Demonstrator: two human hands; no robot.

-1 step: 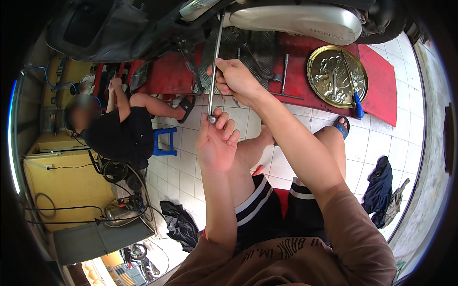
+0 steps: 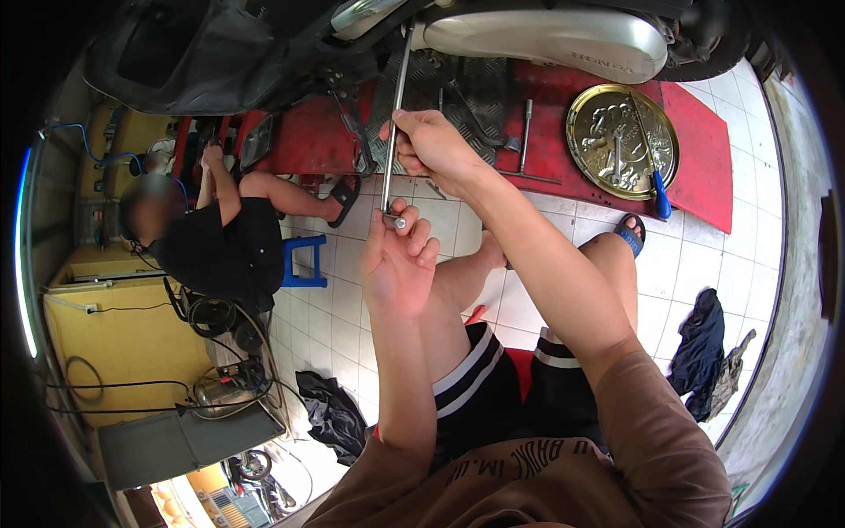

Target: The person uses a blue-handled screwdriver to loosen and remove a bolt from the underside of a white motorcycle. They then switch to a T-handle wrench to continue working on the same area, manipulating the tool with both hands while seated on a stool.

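A long chrome socket wrench [image 2: 398, 114] runs up from my hands to the underside of a raised motor scooter. Its far tip is hidden beside the scooter's silver side cover [image 2: 537, 42]. The short bent end, with a round metal head, lies in the curled fingers of my left hand [image 2: 398, 268]. Partway up the shaft, the thumb and bent fingers of my right hand [image 2: 433, 150] grip it.
On the red platform [image 2: 704, 167] sit a gold round tray [image 2: 572, 132] with small metal parts, a blue-handled screwdriver [image 2: 661, 198] and a T-handle wrench [image 2: 525, 141]. To the left, a co-worker [image 2: 229, 238] sits near a blue stool [image 2: 304, 261]. Dark cloth [image 2: 698, 352] lies right.
The wrench's bent end has turned slightly to the right in my left hand. My right hand has shifted only a little, still on the shaft.
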